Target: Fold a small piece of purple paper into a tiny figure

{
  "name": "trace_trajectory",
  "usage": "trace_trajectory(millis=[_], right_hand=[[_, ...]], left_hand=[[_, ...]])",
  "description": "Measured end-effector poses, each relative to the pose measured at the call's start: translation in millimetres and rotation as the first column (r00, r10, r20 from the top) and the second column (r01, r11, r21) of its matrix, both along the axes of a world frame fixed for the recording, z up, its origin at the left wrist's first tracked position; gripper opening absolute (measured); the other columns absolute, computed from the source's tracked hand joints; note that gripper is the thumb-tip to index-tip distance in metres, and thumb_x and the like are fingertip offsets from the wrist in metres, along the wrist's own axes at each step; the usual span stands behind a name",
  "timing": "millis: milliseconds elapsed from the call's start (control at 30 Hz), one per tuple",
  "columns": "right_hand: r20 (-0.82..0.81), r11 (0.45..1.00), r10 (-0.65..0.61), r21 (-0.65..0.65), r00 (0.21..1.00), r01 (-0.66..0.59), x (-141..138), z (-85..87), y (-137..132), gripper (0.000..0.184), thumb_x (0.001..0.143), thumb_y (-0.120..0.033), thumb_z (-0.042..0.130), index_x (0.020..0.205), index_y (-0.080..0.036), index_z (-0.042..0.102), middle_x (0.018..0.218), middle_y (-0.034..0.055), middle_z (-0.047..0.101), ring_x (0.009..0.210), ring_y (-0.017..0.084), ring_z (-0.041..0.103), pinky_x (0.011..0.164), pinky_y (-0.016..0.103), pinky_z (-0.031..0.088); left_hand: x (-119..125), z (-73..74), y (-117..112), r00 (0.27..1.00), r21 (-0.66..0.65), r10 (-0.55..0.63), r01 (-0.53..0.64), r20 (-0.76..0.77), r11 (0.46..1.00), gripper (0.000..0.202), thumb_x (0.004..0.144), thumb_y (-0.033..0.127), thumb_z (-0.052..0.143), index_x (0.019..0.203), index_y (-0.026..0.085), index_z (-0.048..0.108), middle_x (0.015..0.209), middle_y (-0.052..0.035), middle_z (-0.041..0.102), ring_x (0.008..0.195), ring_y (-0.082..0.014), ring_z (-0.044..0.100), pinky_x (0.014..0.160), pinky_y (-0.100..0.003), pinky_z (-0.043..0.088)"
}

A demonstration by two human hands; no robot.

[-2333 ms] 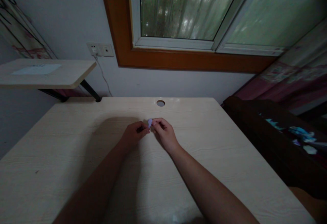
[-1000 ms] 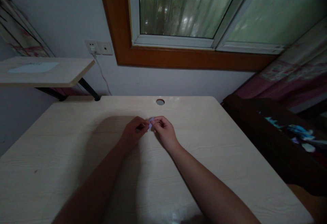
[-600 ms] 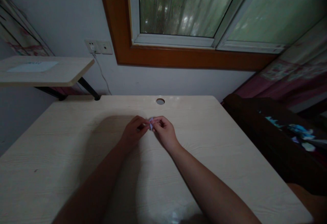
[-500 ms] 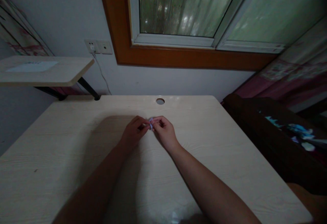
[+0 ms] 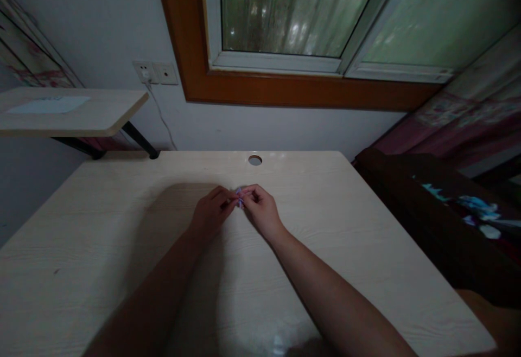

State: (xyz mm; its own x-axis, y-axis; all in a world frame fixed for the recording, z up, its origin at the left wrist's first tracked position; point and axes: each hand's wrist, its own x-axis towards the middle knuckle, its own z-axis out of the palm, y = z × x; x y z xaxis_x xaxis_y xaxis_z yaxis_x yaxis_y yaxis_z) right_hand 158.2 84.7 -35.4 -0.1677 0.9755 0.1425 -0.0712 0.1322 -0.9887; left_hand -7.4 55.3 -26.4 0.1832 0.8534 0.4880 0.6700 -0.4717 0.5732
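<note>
Between my fingertips is a small, thin, pale purple strip (image 5: 240, 203), possibly paper or ribbon; its exact kind is too small to make out. My left hand (image 5: 212, 208) pinches it from the left, thumb and index finger together. From the right, my right hand (image 5: 261, 208) grips it with thumb and fingers closed. The two hands nearly meet, low over the pale wooden desk (image 5: 325, 210). Part of the strip is hidden behind the fingers.
A round cable hole (image 5: 255, 160) lies near the desk's back edge. At the left a raised shelf (image 5: 122, 108) holds a sheet of paper (image 5: 49, 105). A white cord (image 5: 160, 113) runs from the wall socket (image 5: 144, 72). Dark furniture (image 5: 391, 183) stands at the right.
The purple strip has shifted slightly between my fingertips, and its ends now stick out above and below them. Both hands keep nearly the same place.
</note>
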Motion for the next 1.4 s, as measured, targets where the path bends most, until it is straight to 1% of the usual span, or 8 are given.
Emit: trace_trajectory(millis=[233, 433, 567, 800, 1033, 1167, 1300, 1400], right_hand=[[0.008, 1.0, 0.013, 0.022, 1.0, -0.013, 0.0, -3.8, 0.5, 0.024, 0.082, -0.044, 0.072, 0.087, -0.021, 0.069, 0.074, 0.0021, 0.07, 0.065, 0.016, 0.064, 0.064, 0.029, 0.05], [0.062, 0.998, 0.023, 0.052, 0.998, -0.027, 1.3, 1.0, -2.1, 0.022, 0.084, -0.043, 0.07, 0.09, -0.022, 0.07, 0.08, 0.0032, 0.071, 0.07, 0.016, 0.065, 0.067, 0.029, 0.051], [0.073, 0.997, 0.02, 0.076, 0.997, -0.026, 0.6, 3.4, -3.7, 0.019, 0.085, -0.039, 0.07, 0.089, -0.021, 0.07, 0.078, 0.0025, 0.07, 0.07, 0.016, 0.065, 0.067, 0.028, 0.051], [0.067, 0.995, 0.025, 0.093, 0.997, -0.032, -0.5, 0.9, -4.4, 0.019, 0.085, -0.039, 0.069, 0.09, -0.021, 0.069, 0.078, 0.0021, 0.07, 0.07, 0.016, 0.065, 0.068, 0.028, 0.052], [0.113, 0.991, 0.0, 0.134, 0.994, -0.015, 0.1, 2.1, -4.9, 0.014, 0.084, -0.034, 0.069, 0.088, -0.021, 0.068, 0.079, 0.0017, 0.07, 0.069, 0.015, 0.063, 0.068, 0.027, 0.051], [0.101, 0.992, 0.024, 0.117, 0.995, -0.036, -0.2, 3.3, -5.4, 0.013, 0.083, -0.033, 0.07, 0.086, -0.021, 0.068, 0.078, 0.0016, 0.07, 0.069, 0.015, 0.063, 0.067, 0.028, 0.051], [0.116, 0.991, 0.044, 0.122, 0.992, -0.058, 0.1, 3.6, -6.1, 0.013, 0.083, -0.034, 0.07, 0.086, -0.021, 0.068, 0.079, 0.0025, 0.07, 0.07, 0.016, 0.063, 0.068, 0.028, 0.051], [0.127, 0.987, 0.064, 0.138, 0.99, -0.081, 0.4, 3.7, -7.0, 0.013, 0.084, -0.034, 0.069, 0.087, -0.021, 0.068, 0.08, 0.0025, 0.071, 0.071, 0.016, 0.064, 0.069, 0.029, 0.051]], left_hand=[[0.3, -0.9, -0.4, 0.999, 0.014, 0.025, -0.025, -0.02, 1.0, 0.008, 0.093, 0.025, 0.059, 0.094, 0.02, 0.065, 0.09, -0.0029, 0.065, 0.07, -0.0109, 0.062, 0.071, -0.023, 0.049], [1.7, 1.8, -0.9, 0.996, -0.027, 0.081, -0.081, 0.021, 0.996, 0.003, 0.088, 0.022, 0.061, 0.089, 0.019, 0.062, 0.085, -0.0011, 0.063, 0.067, -0.011, 0.061, 0.068, -0.024, 0.048], [0.9, 3.9, -0.1, 0.992, -0.066, 0.077, -0.071, 0.098, 0.995, 0.001, 0.086, 0.02, 0.062, 0.087, 0.02, 0.061, 0.084, -0.0003, 0.062, 0.068, -0.0107, 0.06, 0.069, -0.024, 0.049], [-3.0, 3.4, 1.8, 0.966, -0.167, 0.059, -0.017, 0.253, 0.986, 0.008, 0.088, 0.028, 0.062, 0.086, 0.02, 0.06, 0.077, 0.0001, 0.063, 0.069, -0.0132, 0.062, 0.065, -0.024, 0.05], [-4.5, 2.2, 4.7, 0.945, -0.191, 0.07, -0.008, 0.319, 0.982, 0.009, 0.086, 0.028, 0.065, 0.086, 0.02, 0.061, 0.081, -0.0003, 0.064, 0.071, -0.0127, 0.062, 0.067, -0.024, 0.05], [-4.8, 1.5, 5.2, 0.919, -0.215, 0.07, 0.017, 0.388, 0.976, 0.01, 0.084, 0.028, 0.067, 0.088, 0.019, 0.063, 0.084, -0.0012, 0.065, 0.075, -0.0137, 0.063, 0.07, -0.025, 0.051], [-5.2, 0.5, 5.6, 0.893, -0.287, 0.091, 0.045, 0.441, 0.957, 0.014, 0.082, 0.028, 0.068, 0.092, 0.019, 0.063, 0.081, -0.0002, 0.066, 0.072, -0.0132, 0.063, 0.067, -0.024, 0.051], [-5.2, -0.1, 5.7, 0.883, -0.28, 0.089, 0.05, 0.461, 0.959, 0.015, 0.082, 0.028, 0.067, 0.094, 0.019, 0.062, 0.083, -0.0004, 0.065, 0.075, -0.0138, 0.063, 0.07, -0.025, 0.05]])
